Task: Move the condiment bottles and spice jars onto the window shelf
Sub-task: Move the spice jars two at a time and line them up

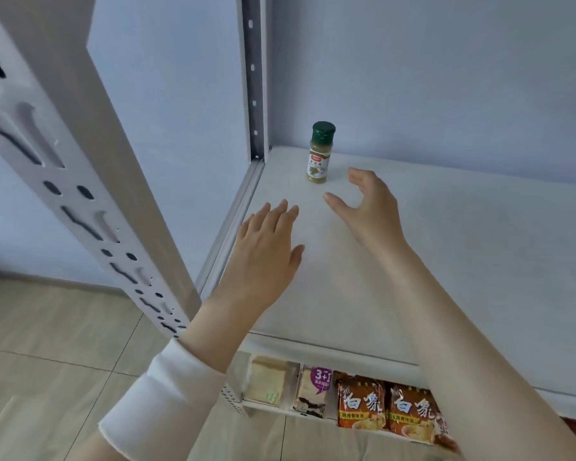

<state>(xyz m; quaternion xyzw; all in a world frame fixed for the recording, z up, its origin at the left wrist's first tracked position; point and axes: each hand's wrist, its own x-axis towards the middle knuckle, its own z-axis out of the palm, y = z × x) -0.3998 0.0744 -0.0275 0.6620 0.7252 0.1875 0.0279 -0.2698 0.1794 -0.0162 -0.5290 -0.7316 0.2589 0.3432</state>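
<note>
Far left on the shelf (446, 261) sits the spice jar (320, 154); right hand (369, 207) cupped open beside it, left hand (266, 251) flat, both empty. Withdraw gently, don't bump it.

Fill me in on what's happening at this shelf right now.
A person is working at a white shelf. One green-capped spice jar stands upright near its back left corner. Neither hand holds anything: the right hand hovers just beside the jar, fingers and thumb spread in a loose curve, not touching it, and the left hand is stretched out flat over the shelf nearer the front. Noodle packets sit on the level below.
</note>
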